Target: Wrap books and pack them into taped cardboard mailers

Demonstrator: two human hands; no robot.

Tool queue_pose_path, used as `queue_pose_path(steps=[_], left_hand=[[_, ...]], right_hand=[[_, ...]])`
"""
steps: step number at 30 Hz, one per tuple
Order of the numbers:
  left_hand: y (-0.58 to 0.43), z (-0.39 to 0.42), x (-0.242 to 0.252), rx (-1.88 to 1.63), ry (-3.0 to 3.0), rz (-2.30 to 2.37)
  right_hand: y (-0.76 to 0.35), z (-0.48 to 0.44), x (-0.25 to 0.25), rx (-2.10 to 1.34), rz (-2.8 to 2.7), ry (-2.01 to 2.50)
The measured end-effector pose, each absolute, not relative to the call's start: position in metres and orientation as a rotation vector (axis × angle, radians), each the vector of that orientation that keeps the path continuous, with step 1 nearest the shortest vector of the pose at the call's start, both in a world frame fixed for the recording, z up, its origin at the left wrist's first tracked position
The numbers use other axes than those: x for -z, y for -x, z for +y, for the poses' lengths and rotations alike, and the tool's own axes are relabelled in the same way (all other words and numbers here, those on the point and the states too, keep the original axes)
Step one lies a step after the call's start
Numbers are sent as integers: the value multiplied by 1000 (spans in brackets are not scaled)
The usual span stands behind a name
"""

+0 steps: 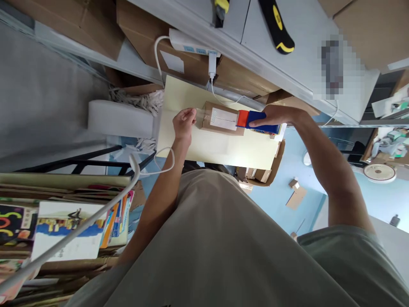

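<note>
A small brown cardboard box (207,123) with a white label (223,119) on top lies on a pale yellow board (198,147). Over the box's right end, my right hand (271,117) grips a blue tape dispenser (254,120) whose red front part meets the label. My left hand (184,123) is just off the box's left end, its fingers pinched together. Between those fingers and the box runs a strip of clear tape (200,114), faintly visible. Part of the dispenser is covered by my right hand.
Above the board is a grey shelf with a black-and-yellow handled tool (277,27). A power strip (190,44) trails a white cable onto the board. At left stand a white foam roll (119,118), shredded paper and stacked books (68,230). An open carton (271,172) sits below right.
</note>
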State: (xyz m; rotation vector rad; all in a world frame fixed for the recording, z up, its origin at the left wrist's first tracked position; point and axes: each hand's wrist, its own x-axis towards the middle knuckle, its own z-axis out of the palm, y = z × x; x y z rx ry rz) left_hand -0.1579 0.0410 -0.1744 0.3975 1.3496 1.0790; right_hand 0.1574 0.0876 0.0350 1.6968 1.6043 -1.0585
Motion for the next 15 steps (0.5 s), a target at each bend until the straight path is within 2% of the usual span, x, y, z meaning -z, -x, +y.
queue_pose_path(steps=[7, 15], left_hand=[[161, 47, 214, -1052, -384, 1343], [139, 40, 252, -1017, -308, 1303]], right_hand=[[-140, 104, -29, 1071, 1456, -1569], [-134, 104, -18, 1093, 1336, -1619]])
